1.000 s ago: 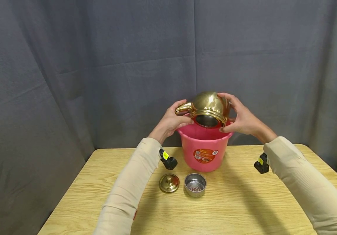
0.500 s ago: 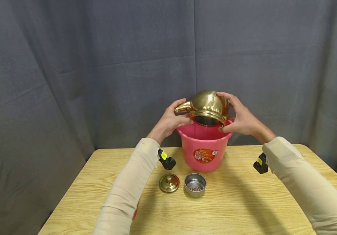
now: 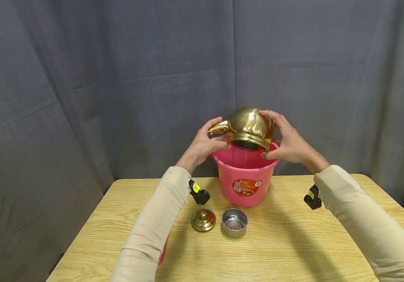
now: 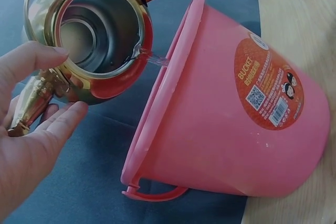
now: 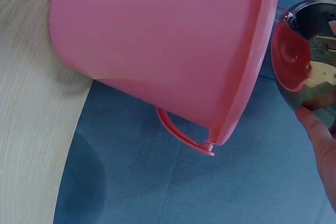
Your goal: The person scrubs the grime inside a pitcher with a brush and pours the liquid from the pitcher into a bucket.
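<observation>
A shiny gold teapot (image 3: 249, 123) is tipped with its mouth down over a pink bucket (image 3: 245, 184). My left hand (image 3: 205, 143) grips it at the spout side, thumb near the rim. On the other side my right hand (image 3: 288, 139) holds the pot's body, fingers over the top and thumb by the rim. From the mouth a thin stream of clear water (image 4: 153, 59) runs into the bucket. The left wrist view looks into the pot's silvery inside. Only part of the teapot (image 5: 299, 61) shows at the right edge of the right wrist view.
On the wooden table (image 3: 276, 243), in front of the bucket, lie a gold lid (image 3: 203, 220) with a knob and a round metal strainer (image 3: 234, 222). A pink object (image 3: 163, 252) is partly hidden by the left sleeve. Behind the table hangs a grey curtain (image 3: 152, 98).
The teapot has tilted a little further, so less of its dark opening shows in the head view. The stream of water has become plainer. Both hands keep their hold.
</observation>
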Motion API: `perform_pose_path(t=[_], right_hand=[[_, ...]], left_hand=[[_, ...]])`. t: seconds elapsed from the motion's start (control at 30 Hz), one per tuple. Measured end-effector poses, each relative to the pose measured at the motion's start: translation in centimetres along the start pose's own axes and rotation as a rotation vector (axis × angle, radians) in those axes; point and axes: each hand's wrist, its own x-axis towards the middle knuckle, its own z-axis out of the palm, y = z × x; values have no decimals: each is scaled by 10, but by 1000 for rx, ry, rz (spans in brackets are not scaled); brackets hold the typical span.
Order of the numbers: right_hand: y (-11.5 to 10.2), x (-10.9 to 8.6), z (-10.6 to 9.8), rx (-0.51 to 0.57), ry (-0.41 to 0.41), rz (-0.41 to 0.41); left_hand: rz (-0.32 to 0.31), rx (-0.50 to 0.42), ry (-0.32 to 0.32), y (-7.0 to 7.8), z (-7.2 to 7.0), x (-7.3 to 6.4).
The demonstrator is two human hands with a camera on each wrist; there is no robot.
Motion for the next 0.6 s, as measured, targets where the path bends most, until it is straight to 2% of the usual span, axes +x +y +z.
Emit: perform_pose_path(t=[0.3, 0.6], right_hand=[[-1, 0, 1, -53, 31, -57], [-3, 1, 4, -77, 51, -95]], left_hand=[[20, 34, 5, 0, -2, 0], [54, 13, -8, -1, -4, 0]])
